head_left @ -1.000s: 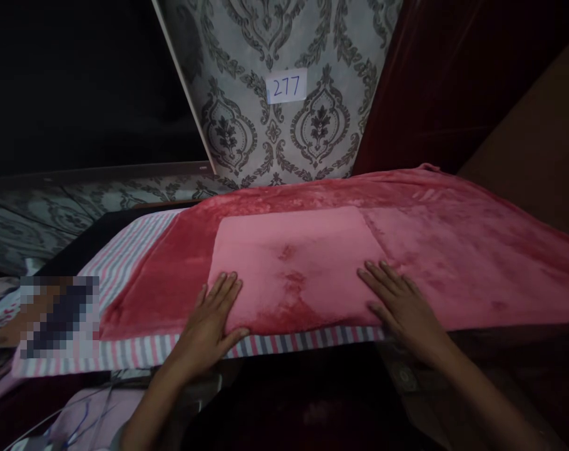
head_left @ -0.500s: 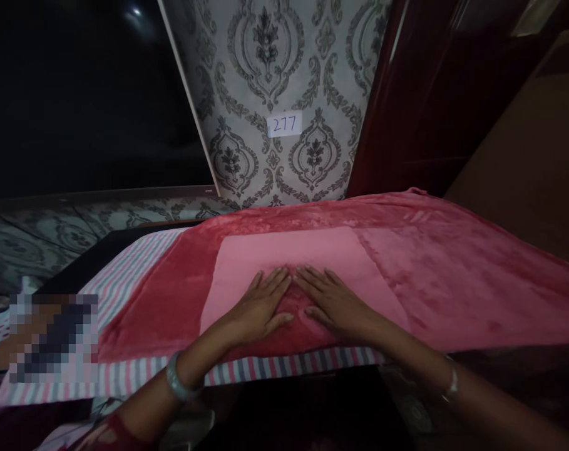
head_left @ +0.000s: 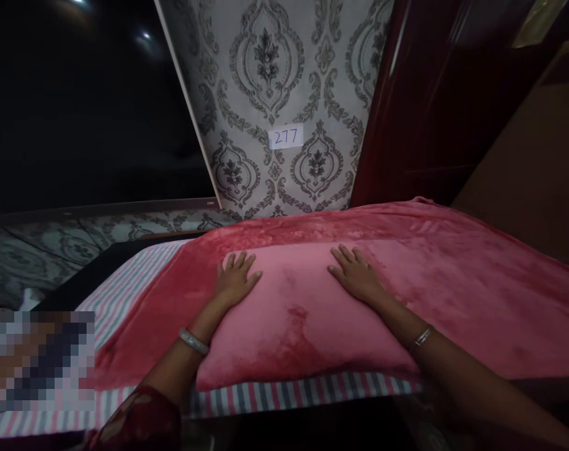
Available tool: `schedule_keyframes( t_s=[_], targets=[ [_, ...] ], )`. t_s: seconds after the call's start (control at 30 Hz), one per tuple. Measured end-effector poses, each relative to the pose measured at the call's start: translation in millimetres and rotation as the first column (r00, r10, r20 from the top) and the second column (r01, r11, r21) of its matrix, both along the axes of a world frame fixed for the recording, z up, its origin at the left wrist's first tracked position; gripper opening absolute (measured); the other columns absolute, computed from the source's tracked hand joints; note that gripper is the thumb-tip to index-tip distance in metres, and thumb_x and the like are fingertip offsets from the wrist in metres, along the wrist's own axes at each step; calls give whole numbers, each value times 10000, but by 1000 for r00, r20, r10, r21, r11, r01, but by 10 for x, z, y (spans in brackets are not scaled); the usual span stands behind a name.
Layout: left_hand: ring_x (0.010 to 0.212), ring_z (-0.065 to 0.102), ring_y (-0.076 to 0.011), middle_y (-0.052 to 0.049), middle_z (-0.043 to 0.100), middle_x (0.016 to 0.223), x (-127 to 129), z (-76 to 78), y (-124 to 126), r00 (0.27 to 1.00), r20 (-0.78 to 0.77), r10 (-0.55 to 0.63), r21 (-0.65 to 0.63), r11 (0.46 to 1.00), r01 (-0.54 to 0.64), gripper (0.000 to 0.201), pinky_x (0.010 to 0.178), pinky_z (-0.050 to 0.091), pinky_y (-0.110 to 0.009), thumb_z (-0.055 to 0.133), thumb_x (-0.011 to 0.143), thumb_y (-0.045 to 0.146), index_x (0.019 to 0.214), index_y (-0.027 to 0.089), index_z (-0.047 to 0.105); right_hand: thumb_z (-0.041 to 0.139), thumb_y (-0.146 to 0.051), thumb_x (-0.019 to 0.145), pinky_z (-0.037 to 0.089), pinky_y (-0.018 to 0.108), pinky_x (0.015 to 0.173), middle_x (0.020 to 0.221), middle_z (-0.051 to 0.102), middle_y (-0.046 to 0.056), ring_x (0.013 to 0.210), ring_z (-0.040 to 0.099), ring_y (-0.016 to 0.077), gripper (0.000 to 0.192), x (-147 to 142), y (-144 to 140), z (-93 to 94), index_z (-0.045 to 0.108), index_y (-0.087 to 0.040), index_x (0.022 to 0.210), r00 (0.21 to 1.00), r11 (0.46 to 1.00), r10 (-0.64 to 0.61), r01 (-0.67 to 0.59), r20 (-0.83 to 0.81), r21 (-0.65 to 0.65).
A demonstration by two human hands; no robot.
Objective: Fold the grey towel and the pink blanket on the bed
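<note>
A folded pink fleece blanket (head_left: 288,288) lies in front of me, its near part blotched with darker red. On its far left corner rests my left hand (head_left: 235,277), open and flat, fingers spread. My right hand (head_left: 357,274) lies open near the far right corner, fingers pointing away from me. Neither hand grips anything. Around and under the folded piece spreads a larger red-and-pink plush layer (head_left: 472,294); whether the two are one cloth I cannot tell. A striped sheet (head_left: 284,396) shows beneath along the near edge.
A large dark television screen (head_left: 87,113) stands at the left, and a dark red glossy panel (head_left: 415,106) at the right. Between them is patterned wallpaper (head_left: 268,56) bearing a paper label (head_left: 286,136) marked 277. A pixelated patch covers the lower left.
My hands have moved apart from the middle, the left to the left and the right to the right, and farther from me. The folded blanket's near part now lies smoother and more spread out.
</note>
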State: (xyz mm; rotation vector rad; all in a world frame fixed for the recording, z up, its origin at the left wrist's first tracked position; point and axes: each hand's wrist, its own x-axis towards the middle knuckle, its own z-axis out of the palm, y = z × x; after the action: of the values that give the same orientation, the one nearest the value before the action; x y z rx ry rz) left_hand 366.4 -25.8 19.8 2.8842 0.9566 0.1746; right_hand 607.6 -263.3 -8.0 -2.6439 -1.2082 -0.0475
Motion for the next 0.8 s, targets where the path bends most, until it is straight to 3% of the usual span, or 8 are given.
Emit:
schedule_keyframes(
  t_s=[0.1,0.2,0.37,0.47,0.53,0.6,0.67,0.8],
  targets=[
    [1544,186,-391,-156,222,1678,-1,-76,105,987,55,154,-93,985,-148,703,1172,284,-641,321,997,568,1584,181,338,252,-566,1024,386,637,1105,1686,183,85,1528,197,372,663,41,3,-83,326,-243,1598,999,999,-36,37,-37,17],
    [1539,225,-358,-182,221,1673,-34,-98,198,985,97,141,-127,984,-128,710,1190,292,-575,323,999,545,1576,132,338,247,-542,1025,387,627,1111,1677,209,103,1522,223,369,660,109,-13,-95,333,-224,1597,999,999,-15,17,-38,47],
    [1529,226,-404,-180,277,1655,-65,115,133,985,22,170,-93,982,-167,669,1183,246,-649,362,984,527,1539,157,413,276,-446,1033,307,645,1152,1669,228,117,1529,202,359,605,10,-29,174,364,-206,1582,999,999,-28,27,-36,-34],
    [1546,194,-371,-164,299,1652,48,223,-152,998,48,-46,14,999,45,619,1210,193,-633,362,991,507,1507,178,457,289,-357,1024,219,617,1201,1666,220,133,1544,167,320,591,-324,73,346,371,-162,1576,982,984,178,-179,66,7],
    [1548,222,-309,-152,304,1653,182,222,-364,959,50,-279,9,960,279,626,1231,200,-568,355,999,517,1531,193,417,310,-326,1010,205,576,1218,1662,233,122,1543,187,280,594,-556,203,383,360,-169,1581,923,924,382,-382,56,-14],
    [1544,243,-280,-158,309,1650,318,174,-502,914,27,-405,-41,913,406,658,1236,210,-543,343,1003,536,1561,189,360,321,-326,1006,217,554,1218,1653,266,113,1535,219,260,595,-684,345,362,359,-183,1582,868,866,497,-496,3,-62],
    [1543,243,-281,-176,306,1646,417,110,-527,906,-2,-424,-54,905,423,666,1237,197,-556,337,1008,527,1567,164,345,314,-351,1016,210,565,1213,1649,281,109,1532,228,264,590,-661,458,311,356,-201,1584,856,852,517,-516,-16,-92],
    [1541,239,-321,-181,308,1644,482,38,-342,937,-5,-348,9,937,348,663,1232,145,-615,351,1004,546,1548,167,387,311,-489,1027,165,649,1187,1649,294,105,1521,242,320,604,-326,536,220,354,-258,1584,925,924,378,-376,32,-72]
  ],
)
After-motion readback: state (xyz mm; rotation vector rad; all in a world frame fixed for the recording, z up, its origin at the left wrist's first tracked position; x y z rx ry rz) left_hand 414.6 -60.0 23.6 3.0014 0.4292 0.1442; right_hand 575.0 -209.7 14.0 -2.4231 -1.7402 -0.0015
